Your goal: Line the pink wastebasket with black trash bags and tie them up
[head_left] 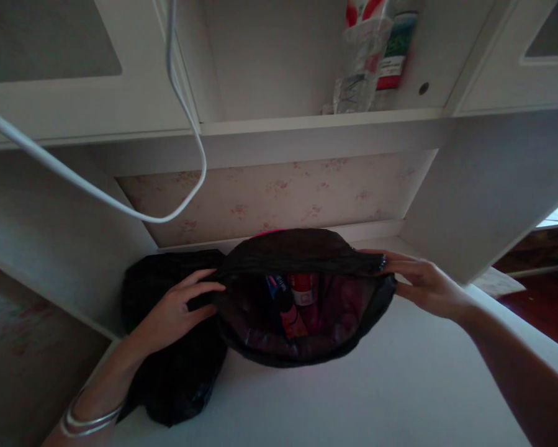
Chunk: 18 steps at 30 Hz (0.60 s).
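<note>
A black zip pouch (301, 360) with a pinkish lining is spread wide, its mouth facing me. My left hand (179, 310) pinches the pouch's left end, while my right hand (423, 285) grips the right end by the zip. Down in the pouch lie a dark blue tube (277, 287), a red container (303, 288) with a pale label, and an orange-red item (293, 323) with a dark top. More contents are in shadow and I cannot make them out.
A black plastic bag (180, 379) lies on the white surface (376, 397) behind my left forearm. Above, a cabinet shelf (316, 124) holds a clear plastic container (357, 68) and a red-and-green package (396, 53). A white cable (120, 205) loops across the upper left.
</note>
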Each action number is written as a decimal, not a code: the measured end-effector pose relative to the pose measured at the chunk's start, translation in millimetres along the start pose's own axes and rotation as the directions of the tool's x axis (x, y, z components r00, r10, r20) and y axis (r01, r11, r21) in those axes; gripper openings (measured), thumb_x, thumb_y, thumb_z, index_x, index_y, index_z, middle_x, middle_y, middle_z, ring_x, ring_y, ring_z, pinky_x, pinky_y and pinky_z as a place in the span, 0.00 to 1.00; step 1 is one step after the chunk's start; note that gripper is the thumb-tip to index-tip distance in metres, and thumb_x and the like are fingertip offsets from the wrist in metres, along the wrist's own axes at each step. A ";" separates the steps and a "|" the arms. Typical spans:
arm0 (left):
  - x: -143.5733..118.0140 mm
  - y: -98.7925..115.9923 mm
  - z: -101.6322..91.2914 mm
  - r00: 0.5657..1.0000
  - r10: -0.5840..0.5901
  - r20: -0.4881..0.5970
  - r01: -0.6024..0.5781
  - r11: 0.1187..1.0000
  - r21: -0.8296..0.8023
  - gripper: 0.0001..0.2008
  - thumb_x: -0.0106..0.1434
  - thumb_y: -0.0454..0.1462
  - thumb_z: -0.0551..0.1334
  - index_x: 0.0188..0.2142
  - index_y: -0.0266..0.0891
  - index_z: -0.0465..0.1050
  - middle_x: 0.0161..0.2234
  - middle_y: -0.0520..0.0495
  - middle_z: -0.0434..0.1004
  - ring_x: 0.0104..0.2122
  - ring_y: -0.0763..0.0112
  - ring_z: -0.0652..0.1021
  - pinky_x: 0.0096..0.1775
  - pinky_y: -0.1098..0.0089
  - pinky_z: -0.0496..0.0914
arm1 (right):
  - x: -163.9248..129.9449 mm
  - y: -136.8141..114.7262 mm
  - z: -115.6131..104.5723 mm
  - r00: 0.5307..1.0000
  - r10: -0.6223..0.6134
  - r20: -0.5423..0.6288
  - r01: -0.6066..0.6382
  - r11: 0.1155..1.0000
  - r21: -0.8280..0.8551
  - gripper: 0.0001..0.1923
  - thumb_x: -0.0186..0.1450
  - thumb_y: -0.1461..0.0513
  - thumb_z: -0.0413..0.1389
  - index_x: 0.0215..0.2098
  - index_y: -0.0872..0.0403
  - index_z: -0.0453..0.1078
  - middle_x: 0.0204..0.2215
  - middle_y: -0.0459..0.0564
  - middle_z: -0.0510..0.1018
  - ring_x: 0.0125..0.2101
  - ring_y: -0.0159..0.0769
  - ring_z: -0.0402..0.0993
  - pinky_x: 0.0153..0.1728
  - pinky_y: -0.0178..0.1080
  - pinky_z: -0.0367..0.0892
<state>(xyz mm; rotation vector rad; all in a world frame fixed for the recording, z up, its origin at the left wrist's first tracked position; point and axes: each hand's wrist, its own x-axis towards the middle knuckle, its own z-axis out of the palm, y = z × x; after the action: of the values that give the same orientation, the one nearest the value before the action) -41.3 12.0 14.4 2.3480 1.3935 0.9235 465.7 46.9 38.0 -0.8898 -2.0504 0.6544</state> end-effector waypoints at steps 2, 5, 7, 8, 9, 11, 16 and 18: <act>2.2 1.4 -7.8 0.997 -0.004 -0.072 0.007 0.999 0.047 0.19 0.68 0.58 0.64 0.43 0.53 0.88 0.55 0.43 0.84 0.52 0.54 0.85 0.55 0.59 0.79 | 5.8 -5.3 -13.1 0.998 0.038 -0.055 -0.033 0.997 0.075 0.14 0.66 0.45 0.67 0.38 0.44 0.86 0.57 0.55 0.82 0.55 0.55 0.81 0.56 0.51 0.79; 7.4 3.8 -19.0 0.993 -0.035 -0.110 0.041 0.998 0.050 0.23 0.66 0.62 0.63 0.39 0.52 0.89 0.48 0.44 0.87 0.47 0.56 0.86 0.54 0.60 0.78 | 16.3 -8.8 -24.0 0.990 0.088 -0.114 -0.063 0.977 0.205 0.14 0.61 0.46 0.71 0.30 0.45 0.84 0.50 0.51 0.84 0.47 0.49 0.83 0.47 0.46 0.81; 11.0 2.6 -23.3 0.982 -0.113 -0.150 0.114 0.993 0.001 0.23 0.63 0.63 0.66 0.40 0.52 0.89 0.48 0.45 0.87 0.49 0.55 0.85 0.56 0.59 0.77 | 24.8 -6.5 -24.1 0.979 0.141 -0.146 -0.092 0.949 0.300 0.14 0.56 0.48 0.75 0.28 0.46 0.82 0.41 0.49 0.84 0.39 0.43 0.82 0.39 0.42 0.80; 11.9 0.0 -24.4 0.968 -0.159 -0.193 0.154 0.987 -0.041 0.23 0.61 0.62 0.68 0.42 0.52 0.88 0.49 0.45 0.87 0.50 0.54 0.84 0.57 0.59 0.76 | 28.8 -3.6 -23.1 0.971 0.168 -0.173 -0.100 0.933 0.346 0.15 0.53 0.49 0.76 0.29 0.45 0.82 0.37 0.47 0.83 0.36 0.41 0.81 0.36 0.41 0.79; 11.8 -4.0 -25.1 0.951 -0.196 -0.241 0.178 0.980 -0.093 0.22 0.61 0.61 0.69 0.43 0.52 0.88 0.51 0.46 0.86 0.52 0.54 0.84 0.58 0.58 0.76 | 32.2 0.4 -22.3 0.958 0.192 -0.211 -0.098 0.916 0.388 0.15 0.50 0.50 0.77 0.30 0.45 0.81 0.35 0.46 0.81 0.34 0.40 0.80 0.34 0.40 0.78; 7.8 -14.9 -26.8 0.920 -0.207 -0.333 0.148 0.970 -0.195 0.17 0.61 0.56 0.71 0.42 0.51 0.88 0.51 0.46 0.85 0.53 0.55 0.83 0.57 0.60 0.76 | 35.5 10.6 -22.4 0.929 0.225 -0.294 -0.077 0.894 0.442 0.14 0.51 0.51 0.76 0.32 0.43 0.81 0.35 0.44 0.81 0.35 0.40 0.80 0.36 0.42 0.78; -24.0 -18.9 -30.5 0.966 0.100 -0.238 -0.128 0.986 -0.105 0.12 0.67 0.43 0.68 0.49 0.53 0.85 0.57 0.43 0.81 0.54 0.56 0.83 0.48 0.68 0.81 | 16.0 33.2 -31.4 0.873 0.269 -0.407 -0.045 0.875 0.482 0.06 0.60 0.52 0.68 0.36 0.38 0.81 0.44 0.42 0.84 0.41 0.45 0.82 0.43 0.49 0.81; -39.9 -2.9 -22.8 0.965 0.224 -0.139 -0.211 0.972 0.099 0.23 0.64 0.42 0.71 0.59 0.55 0.80 0.68 0.43 0.71 0.62 0.51 0.78 0.54 0.62 0.80 | -1.9 35.5 -28.9 0.886 0.250 -0.391 -0.068 0.904 0.423 0.17 0.59 0.51 0.70 0.47 0.32 0.81 0.54 0.41 0.82 0.51 0.50 0.81 0.49 0.53 0.81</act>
<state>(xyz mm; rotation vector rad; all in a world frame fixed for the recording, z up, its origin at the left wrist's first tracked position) -71.3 -22.9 14.8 2.5823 1.2658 1.1424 503.1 71.5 28.5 -0.8752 -1.3827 0.8416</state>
